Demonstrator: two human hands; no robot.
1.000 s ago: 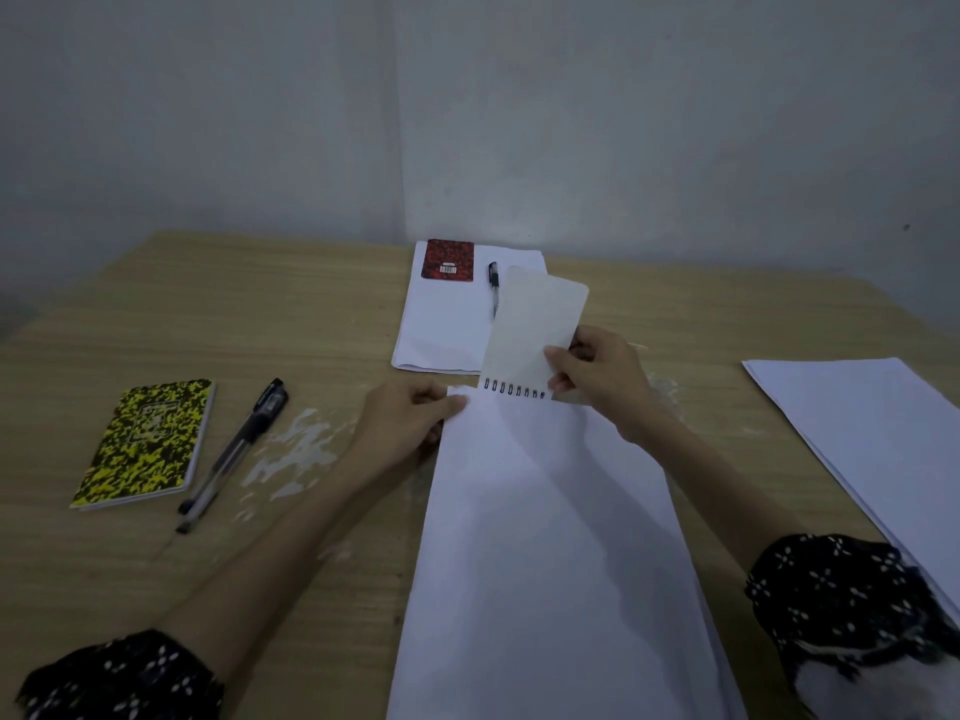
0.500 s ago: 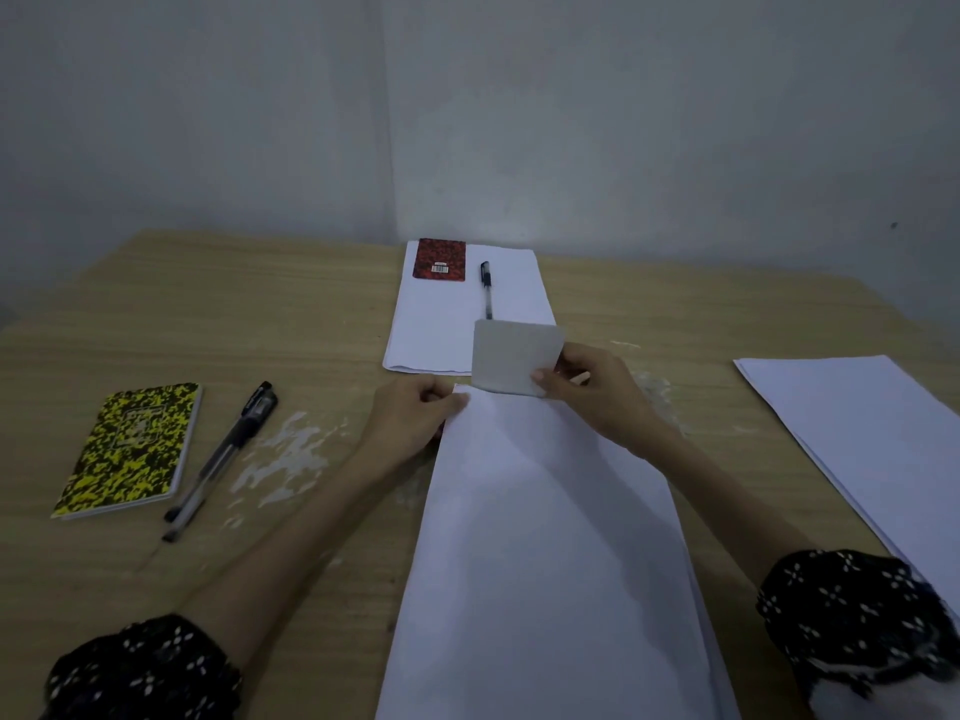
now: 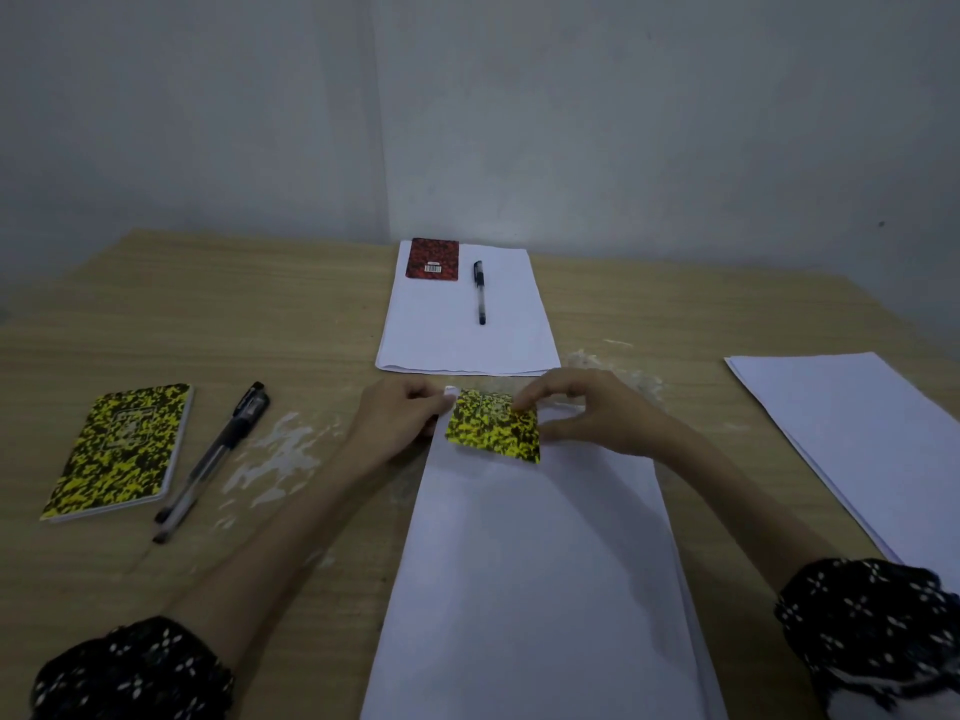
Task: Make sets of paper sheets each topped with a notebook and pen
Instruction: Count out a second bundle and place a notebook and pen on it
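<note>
Two hands are working at the far end of the near paper stack [image 3: 535, 563]. A second ago the small notebook [image 3: 493, 431] was standing up, blank side showing; now it is lying patterned side up, the right hand [image 3: 587, 415] pinching its far edge, the left hand [image 3: 402, 420] gripping the paper's corner. Probably a pen [image 3: 213, 459] is coming next.

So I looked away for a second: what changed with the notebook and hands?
The right hand turned the small notebook from upright, pale back showing, to flat, patterned cover up, on the near paper stack. The left hand still holds the stack's corner. The far set, spare notebook and pens stayed.
</note>
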